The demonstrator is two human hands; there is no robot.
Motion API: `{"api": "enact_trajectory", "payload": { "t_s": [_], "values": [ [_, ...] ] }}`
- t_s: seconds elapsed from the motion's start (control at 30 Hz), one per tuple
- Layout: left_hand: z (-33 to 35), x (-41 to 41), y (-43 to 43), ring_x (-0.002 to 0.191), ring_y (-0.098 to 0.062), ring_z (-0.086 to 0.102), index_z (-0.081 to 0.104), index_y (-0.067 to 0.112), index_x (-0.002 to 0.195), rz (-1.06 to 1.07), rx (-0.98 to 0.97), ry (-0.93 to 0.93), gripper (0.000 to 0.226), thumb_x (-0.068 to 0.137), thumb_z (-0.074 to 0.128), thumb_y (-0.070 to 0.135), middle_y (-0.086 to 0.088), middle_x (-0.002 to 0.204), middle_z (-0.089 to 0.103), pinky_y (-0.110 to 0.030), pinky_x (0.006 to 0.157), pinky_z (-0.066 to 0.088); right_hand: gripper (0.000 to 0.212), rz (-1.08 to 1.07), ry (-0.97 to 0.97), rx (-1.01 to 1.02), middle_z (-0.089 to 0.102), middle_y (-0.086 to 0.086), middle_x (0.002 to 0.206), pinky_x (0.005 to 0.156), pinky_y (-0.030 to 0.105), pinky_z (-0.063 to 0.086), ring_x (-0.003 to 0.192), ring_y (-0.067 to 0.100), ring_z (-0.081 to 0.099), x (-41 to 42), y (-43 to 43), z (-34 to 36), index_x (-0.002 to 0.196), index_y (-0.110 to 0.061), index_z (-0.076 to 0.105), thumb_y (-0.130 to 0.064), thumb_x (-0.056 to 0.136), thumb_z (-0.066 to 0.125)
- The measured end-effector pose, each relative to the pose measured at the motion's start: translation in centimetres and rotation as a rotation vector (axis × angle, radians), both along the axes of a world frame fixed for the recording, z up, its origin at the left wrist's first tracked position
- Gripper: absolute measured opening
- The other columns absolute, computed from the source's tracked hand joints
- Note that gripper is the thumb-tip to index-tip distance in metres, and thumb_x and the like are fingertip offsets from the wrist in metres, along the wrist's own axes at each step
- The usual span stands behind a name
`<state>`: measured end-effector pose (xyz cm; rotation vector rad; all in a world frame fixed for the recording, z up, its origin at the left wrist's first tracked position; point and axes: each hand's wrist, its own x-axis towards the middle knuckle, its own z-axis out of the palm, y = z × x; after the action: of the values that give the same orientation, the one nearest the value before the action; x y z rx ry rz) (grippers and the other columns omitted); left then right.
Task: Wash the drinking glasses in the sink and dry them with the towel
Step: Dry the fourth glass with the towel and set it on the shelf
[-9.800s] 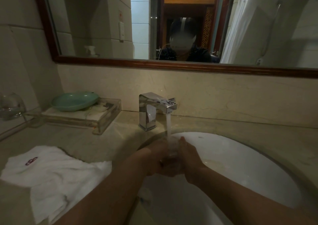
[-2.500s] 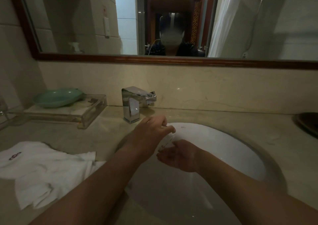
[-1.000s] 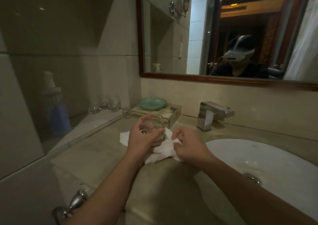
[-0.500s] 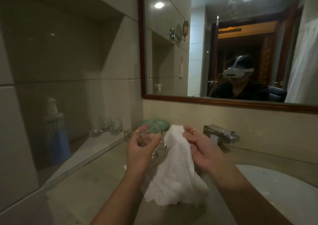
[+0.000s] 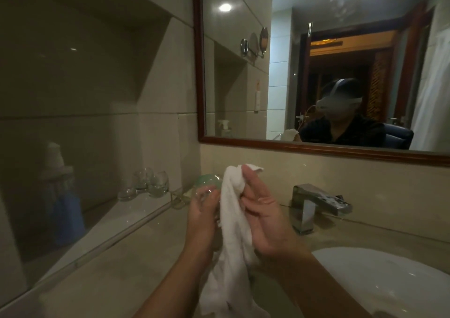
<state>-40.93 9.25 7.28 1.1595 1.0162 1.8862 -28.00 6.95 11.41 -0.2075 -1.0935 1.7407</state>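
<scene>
Glass (image 5: 207,191) gripped in raised left hand (image 5: 202,214); right hand (image 5: 263,220) pinches towel (image 5: 231,232).

Both forearms raised, left hand (image 5: 203,210) and right hand (image 5: 261,222) clenched.

— How's the light?

— Dim and yellowish. One ceiling spot shows as a reflection in the mirror (image 5: 316,74), with a warm glow from the doorway behind. The recess on the left sits in deep shadow.

— Sharpness?

— Soft and grainy. The white towel (image 5: 233,232) is the brightest thing. Straight lines bow toward the edges.
</scene>
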Motion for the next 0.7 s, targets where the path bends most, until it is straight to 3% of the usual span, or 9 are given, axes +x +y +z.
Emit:
{"api": "enact_trajectory", "payload": {
  "t_s": [0.17,0.23,0.33,0.4,0.43,0.5,0.53,0.6,0.7],
  "values": [
    [-2.0,0.2,0.9,0.091,-0.026,0.074,0.069,0.011,0.111,-0.044,-0.107,-0.081,0.053,0.085,0.070,0.057,-0.010,0.098,0.076,-0.045,0.084,0.061,0.047,-0.325,-0.387,0.236,0.053,-0.015,0.147,0.110,0.043,0.048,0.129,0.010,0.058,-1.5,1.1,-2.3,0.143,-0.047,0.050,-0.024,0.102,0.050],
    [-1.8,0.2,0.8,0.085,-0.013,0.074,0.067,0.012,0.112,-0.028,-0.127,-0.013,0.045,0.094,0.064,0.053,0.001,0.092,0.076,-0.032,0.075,0.060,0.046,-0.391,-0.436,0.272,0.048,-0.013,0.152,0.113,0.040,0.044,0.132,0.010,0.054,-2.7,0.9,-2.7,0.146,-0.051,0.042,-0.040,0.101,0.048],
    [-1.7,-0.1,0.7,0.081,-0.008,0.073,0.064,0.023,0.111,0.022,-0.148,0.025,0.034,0.091,0.066,0.051,-0.010,0.101,0.071,-0.019,0.063,0.055,0.061,-0.495,-0.472,0.387,0.049,-0.008,0.151,0.112,0.043,0.046,0.136,0.013,0.051,-3.4,1.0,-3.6,0.148,-0.048,0.038,-0.061,0.091,0.053],
    [-1.6,-0.6,0.8,0.110,-0.018,0.065,0.057,0.048,0.108,0.101,-0.133,0.278,0.041,0.074,0.060,0.069,-0.003,0.123,0.058,-0.028,0.083,0.055,0.064,-0.558,-0.466,0.415,0.057,-0.003,0.143,0.106,0.047,0.050,0.130,0.017,0.058,-3.2,1.5,-4.1,0.149,-0.042,0.038,-0.059,0.090,0.057],
    [-1.5,-1.0,0.6,0.120,-0.020,0.056,0.053,0.050,0.113,0.175,-0.111,0.455,0.046,0.072,0.056,0.071,0.004,0.129,0.049,-0.033,0.095,0.051,0.060,-0.565,-0.450,0.396,0.059,-0.001,0.139,0.103,0.048,0.053,0.125,0.019,0.062,-3.1,1.6,-4.2,0.148,-0.041,0.039,-0.054,0.092,0.058],
    [-1.2,-1.6,0.3,0.124,-0.012,0.048,0.047,0.036,0.130,0.322,0.063,0.548,0.060,0.077,0.058,0.062,0.012,0.130,0.042,-0.032,0.104,0.044,0.052,-0.558,-0.443,0.379,0.060,-0.001,0.138,0.102,0.047,0.054,0.122,0.019,0.064,-3.1,1.8,-4.4,0.146,-0.043,0.042,-0.048,0.096,0.055],
    [-0.6,-1.6,-0.2,0.120,-0.008,0.050,0.049,0.031,0.129,0.378,0.174,0.564,0.053,0.082,0.058,0.054,0.015,0.126,0.047,-0.030,0.101,0.043,0.051,-0.549,-0.462,0.393,0.059,-0.003,0.139,0.103,0.045,0.053,0.123,0.017,0.063,-3.1,1.7,-4.4,0.147,-0.043,0.041,-0.048,0.097,0.053],
    [0.7,-1.1,-1.0,0.099,-0.006,0.059,0.062,0.027,0.104,0.414,0.306,0.636,0.023,0.095,0.047,0.042,0.019,0.101,0.059,-0.027,0.085,0.045,0.050,-0.543,-0.498,0.446,0.059,-0.008,0.138,0.105,0.039,0.052,0.125,0.013,0.061,-3.1,1.3,-4.5,0.150,-0.038,0.038,-0.044,0.101,0.049],
    [2.5,-0.4,-1.2,0.069,-0.004,0.060,0.060,0.020,0.078,0.353,0.244,0.575,0.042,0.109,0.038,0.036,0.012,0.070,0.062,-0.019,0.062,0.041,0.049,-0.572,-0.531,0.487,0.056,-0.014,0.142,0.113,0.038,0.045,0.134,0.007,0.052,-3.2,1.3,-4.6,0.152,-0.033,0.035,-0.040,0.105,0.046]
  ]
}}
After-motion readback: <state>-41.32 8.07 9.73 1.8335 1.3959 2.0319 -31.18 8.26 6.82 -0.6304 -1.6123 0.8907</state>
